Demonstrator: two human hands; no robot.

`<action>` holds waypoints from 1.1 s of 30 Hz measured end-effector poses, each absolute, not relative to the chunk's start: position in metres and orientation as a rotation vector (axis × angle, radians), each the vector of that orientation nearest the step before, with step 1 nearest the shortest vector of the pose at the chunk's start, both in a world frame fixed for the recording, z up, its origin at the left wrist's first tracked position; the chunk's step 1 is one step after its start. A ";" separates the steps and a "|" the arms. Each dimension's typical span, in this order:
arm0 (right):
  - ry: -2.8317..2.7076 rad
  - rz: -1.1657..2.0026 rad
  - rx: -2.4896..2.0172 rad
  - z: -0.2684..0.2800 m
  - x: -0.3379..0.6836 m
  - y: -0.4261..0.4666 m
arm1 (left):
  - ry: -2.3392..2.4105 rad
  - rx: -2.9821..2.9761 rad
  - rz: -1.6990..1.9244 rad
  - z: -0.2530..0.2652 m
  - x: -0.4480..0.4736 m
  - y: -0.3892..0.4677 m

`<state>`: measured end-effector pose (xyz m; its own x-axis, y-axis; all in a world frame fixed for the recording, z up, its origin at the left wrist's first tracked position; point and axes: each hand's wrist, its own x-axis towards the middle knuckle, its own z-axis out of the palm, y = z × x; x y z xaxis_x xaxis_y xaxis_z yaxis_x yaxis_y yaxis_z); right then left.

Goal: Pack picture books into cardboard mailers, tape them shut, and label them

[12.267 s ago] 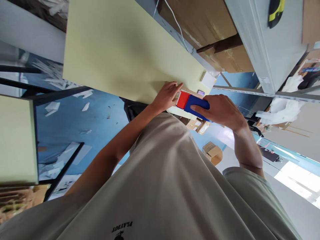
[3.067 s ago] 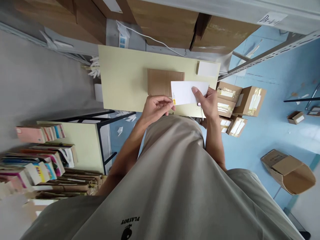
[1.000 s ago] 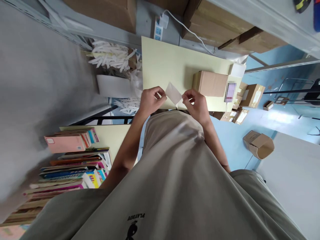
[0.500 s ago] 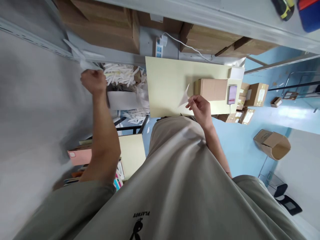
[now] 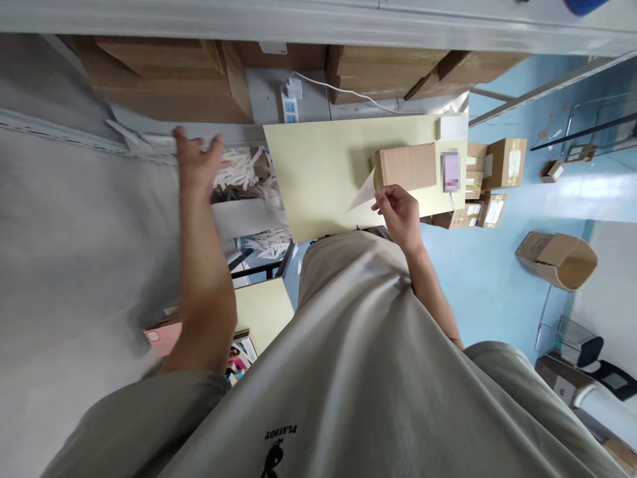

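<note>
My left hand (image 5: pixel 198 161) reaches out at the left with its fingers spread, holding nothing. White paper strips (image 5: pixel 118 131) lie on the ledge beyond it, and more shredded strips (image 5: pixel 239 169) fill the space to its right. In front of my body, my right hand (image 5: pixel 398 209) pinches the corner of a thin white sheet of paper (image 5: pixel 363 192). That sheet tilts up over the pale yellow table (image 5: pixel 318 172). Just behind the right hand sits a closed brown cardboard box (image 5: pixel 408 166).
A phone (image 5: pixel 450 171) with a cable and a small white box (image 5: pixel 452 127) are at the table's right end. A power strip (image 5: pixel 289 106) lies behind the table. Cardboard boxes (image 5: pixel 502 164) stand on the floor at right. A metal shelf beam (image 5: pixel 318 26) crosses overhead.
My left hand has opened from a closed fist, and its fingers now spread. My right hand keeps its pinch on the sheet. The view has shifted a little.
</note>
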<state>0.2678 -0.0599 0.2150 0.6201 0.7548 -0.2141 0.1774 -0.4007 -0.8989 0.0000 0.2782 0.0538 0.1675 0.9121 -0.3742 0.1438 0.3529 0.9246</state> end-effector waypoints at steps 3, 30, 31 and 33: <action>-0.765 0.758 -1.940 0.212 0.276 -0.062 | 1.192 1.025 0.580 0.097 0.075 0.197; -0.829 1.064 -1.773 0.173 0.458 -0.130 | 1.288 1.177 0.579 0.154 0.290 -0.033; -0.782 1.037 -1.792 0.165 0.473 -0.136 | 1.301 1.147 0.582 0.152 0.295 -0.038; -0.709 1.009 -1.825 0.148 0.501 -0.146 | 1.341 1.072 0.593 0.148 0.303 -0.048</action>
